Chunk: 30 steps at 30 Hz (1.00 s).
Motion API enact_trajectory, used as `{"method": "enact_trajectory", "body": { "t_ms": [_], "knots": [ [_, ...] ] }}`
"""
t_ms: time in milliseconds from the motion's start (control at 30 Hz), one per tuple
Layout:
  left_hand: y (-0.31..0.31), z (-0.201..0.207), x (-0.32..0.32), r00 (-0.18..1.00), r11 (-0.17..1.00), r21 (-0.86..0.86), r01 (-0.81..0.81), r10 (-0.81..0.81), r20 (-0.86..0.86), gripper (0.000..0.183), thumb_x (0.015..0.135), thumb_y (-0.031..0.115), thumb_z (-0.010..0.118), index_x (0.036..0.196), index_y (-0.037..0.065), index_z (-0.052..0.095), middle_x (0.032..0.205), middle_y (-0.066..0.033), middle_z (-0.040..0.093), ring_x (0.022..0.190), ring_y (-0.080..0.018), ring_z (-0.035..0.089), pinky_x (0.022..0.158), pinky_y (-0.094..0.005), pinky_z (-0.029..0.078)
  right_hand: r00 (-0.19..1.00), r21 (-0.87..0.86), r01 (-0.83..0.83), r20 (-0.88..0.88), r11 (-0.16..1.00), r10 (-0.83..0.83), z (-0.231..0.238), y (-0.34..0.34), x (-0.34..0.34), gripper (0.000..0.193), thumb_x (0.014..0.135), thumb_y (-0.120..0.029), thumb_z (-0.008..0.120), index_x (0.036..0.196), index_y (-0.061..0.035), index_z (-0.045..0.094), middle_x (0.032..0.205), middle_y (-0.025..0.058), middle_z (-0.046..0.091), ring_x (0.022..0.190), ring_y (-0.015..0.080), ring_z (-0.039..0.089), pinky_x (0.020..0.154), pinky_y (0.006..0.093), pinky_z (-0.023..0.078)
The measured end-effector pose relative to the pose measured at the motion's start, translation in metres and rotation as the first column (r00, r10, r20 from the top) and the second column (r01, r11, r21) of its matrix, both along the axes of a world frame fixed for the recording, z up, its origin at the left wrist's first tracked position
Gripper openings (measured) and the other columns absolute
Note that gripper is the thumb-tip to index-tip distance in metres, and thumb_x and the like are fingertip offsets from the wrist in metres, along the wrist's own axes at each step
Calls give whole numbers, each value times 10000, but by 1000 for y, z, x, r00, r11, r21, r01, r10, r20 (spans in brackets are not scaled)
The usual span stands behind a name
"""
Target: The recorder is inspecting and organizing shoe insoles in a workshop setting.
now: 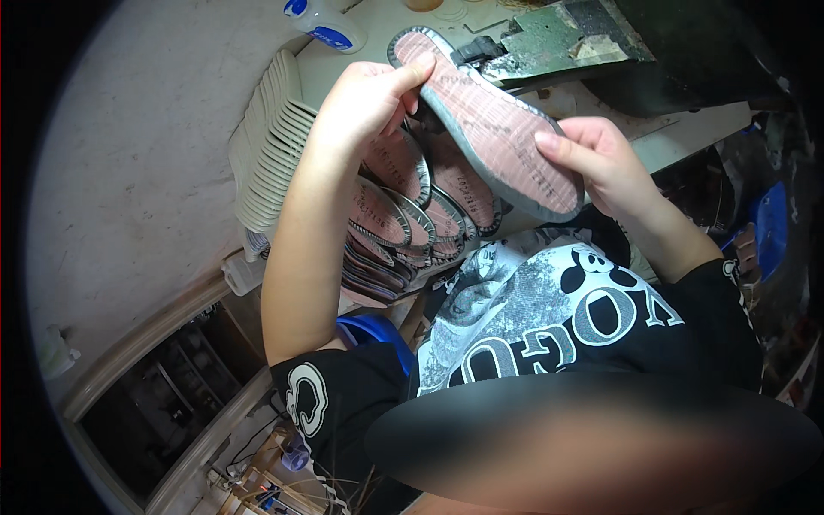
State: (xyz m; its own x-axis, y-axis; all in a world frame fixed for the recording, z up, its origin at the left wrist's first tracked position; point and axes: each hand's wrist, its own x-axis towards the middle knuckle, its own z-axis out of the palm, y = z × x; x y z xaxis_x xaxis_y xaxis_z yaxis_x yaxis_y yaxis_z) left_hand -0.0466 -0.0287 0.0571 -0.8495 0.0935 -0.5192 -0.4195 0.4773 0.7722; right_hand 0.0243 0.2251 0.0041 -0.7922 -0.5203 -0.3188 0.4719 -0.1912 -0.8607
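A long pink-faced shoe insole [493, 124] with a grey edge is held up in front of me, tilted from upper left to lower right. My left hand [378, 101] is closed on its narrower upper end, thumb on the pink face. On the wider lower end, my right hand [596, 159] grips the right edge, its thumb also on the face. Fingers behind the insole are partly hidden. Just beneath it, a pile of similar pink insoles [378, 215] with dark rims lies overlapping on the table, partly covered by my left forearm.
A tall stack of cream shoe soles [266, 159] leans along the wall at the left. Beyond my hands stands a worn green metal machine part [571, 43] on the pale table [687, 133]. A white bottle with a blue label [326, 26] is at the far left.
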Motion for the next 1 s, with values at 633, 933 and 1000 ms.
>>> {"method": "enact_trajectory", "body": {
  "t_ms": [633,933,1000],
  "knots": [
    [-152,-78,209,791,482,-629,-610,405,-458,374,969,339,493,1084,-7,574,881,-109,648,759,-147,603,683,-273,484,707,180,-110,-677,977,205,-5,-114,19,291,923,-252,597,782,2,573,557,74,503,487,130,459,469,304,377],
    [-23,-30,171,479,472,709,-524,852,-213,315,983,209,494,1192,-26,476,842,-34,609,718,-61,561,596,-205,438,561,322,-240,-724,916,401,7,-101,23,240,863,-230,664,823,-10,578,618,90,540,540,163,541,493,294,421],
    [-20,-36,170,538,581,651,-489,788,-299,304,976,176,500,1191,-36,468,796,-17,603,681,-41,537,567,-190,407,627,243,-88,-741,966,243,15,-107,16,232,838,-200,689,923,-13,582,723,67,598,615,135,590,554,266,490]
  ]
}}
